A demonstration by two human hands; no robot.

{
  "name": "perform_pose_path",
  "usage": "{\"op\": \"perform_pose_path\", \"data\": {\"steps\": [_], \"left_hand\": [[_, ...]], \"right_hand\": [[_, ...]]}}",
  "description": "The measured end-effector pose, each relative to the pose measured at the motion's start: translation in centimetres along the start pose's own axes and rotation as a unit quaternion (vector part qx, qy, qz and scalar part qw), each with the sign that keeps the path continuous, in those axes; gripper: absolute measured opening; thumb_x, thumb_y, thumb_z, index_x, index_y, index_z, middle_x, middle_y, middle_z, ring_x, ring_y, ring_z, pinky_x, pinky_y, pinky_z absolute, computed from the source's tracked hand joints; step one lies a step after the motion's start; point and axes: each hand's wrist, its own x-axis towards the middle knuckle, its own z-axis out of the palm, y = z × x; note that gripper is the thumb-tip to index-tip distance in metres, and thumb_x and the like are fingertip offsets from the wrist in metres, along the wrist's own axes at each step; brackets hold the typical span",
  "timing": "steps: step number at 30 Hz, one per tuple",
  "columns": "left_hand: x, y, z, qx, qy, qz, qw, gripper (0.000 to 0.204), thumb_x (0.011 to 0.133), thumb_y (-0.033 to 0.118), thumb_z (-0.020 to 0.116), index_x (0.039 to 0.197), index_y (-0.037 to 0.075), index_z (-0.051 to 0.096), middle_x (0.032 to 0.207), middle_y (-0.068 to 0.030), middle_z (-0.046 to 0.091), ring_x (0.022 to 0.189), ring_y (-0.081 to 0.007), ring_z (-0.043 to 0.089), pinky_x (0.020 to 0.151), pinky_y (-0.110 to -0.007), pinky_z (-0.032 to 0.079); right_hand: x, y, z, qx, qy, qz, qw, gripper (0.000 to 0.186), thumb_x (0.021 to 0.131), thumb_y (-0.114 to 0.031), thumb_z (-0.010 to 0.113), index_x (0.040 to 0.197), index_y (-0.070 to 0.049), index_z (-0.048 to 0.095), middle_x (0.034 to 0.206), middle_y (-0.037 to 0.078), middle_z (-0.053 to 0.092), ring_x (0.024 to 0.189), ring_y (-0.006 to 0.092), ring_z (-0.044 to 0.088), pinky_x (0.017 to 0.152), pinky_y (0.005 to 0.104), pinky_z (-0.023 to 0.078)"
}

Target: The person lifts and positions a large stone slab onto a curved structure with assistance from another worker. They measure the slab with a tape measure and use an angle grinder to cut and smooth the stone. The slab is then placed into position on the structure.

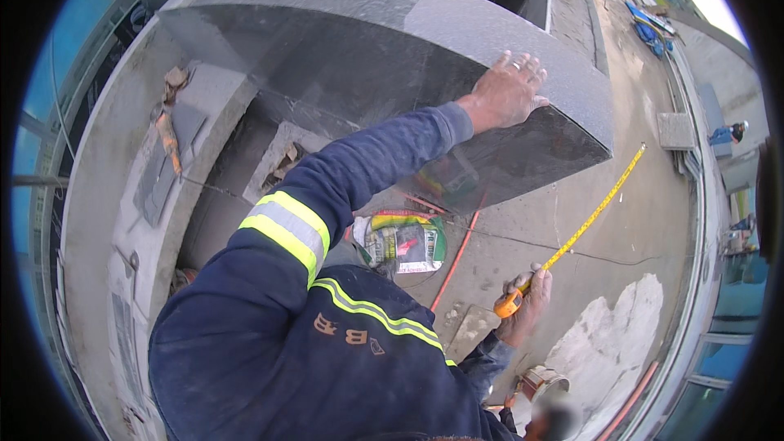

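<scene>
My left hand (505,91) lies on the top edge of a long dark grey stone-clad block (359,53), near its right corner. Its fingers are spread over the speckled upper face, and a ring shows on one of them. Lower right, my right hand (531,318) is closed around an orange tape measure (508,304). The yellow blade (600,211) is drawn out up and to the right, its tip in the air apart from the block. Dark blue sleeves with reflective bands cover my arms.
An orange power tool (167,135) with a cable rests on the ledge at left. A printed sack (400,242) and a thin orange pipe (459,261) lie on the floor below the block. A bucket (543,381) stands near another person at the bottom; a person (727,135) is far right.
</scene>
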Motion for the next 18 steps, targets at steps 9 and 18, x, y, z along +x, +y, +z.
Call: {"op": "perform_pose_path", "data": {"steps": [9,18], "left_hand": [[-5.3,-9.5,-2.5,-0.046,0.149,0.042,0.987,0.030,0.096,0.018,0.060,0.123,0.015,0.074,0.131,-0.0038,0.071,0.123,-0.0227,0.067,0.108,-0.038,0.051],[-15.7,-23.8,-8.2,0.005,0.206,-0.090,0.974,0.020,0.095,0.019,0.063,0.107,0.016,0.078,0.118,-0.0022,0.076,0.110,-0.0254,0.071,0.092,-0.038,0.058]], "right_hand": [[-4.6,0.5,1.8,-0.012,-0.040,0.003,0.999,0.022,0.111,-0.027,0.051,0.114,-0.006,0.056,0.071,0.004,0.057,0.051,0.0128,0.056,0.049,0.0271,0.050],[-9.8,2.2,7.1,-0.019,-0.044,0.015,0.999,0.021,0.111,-0.027,0.051,0.116,-0.008,0.055,0.072,0.004,0.059,0.052,0.0125,0.057,0.047,0.0271,0.050]]}}
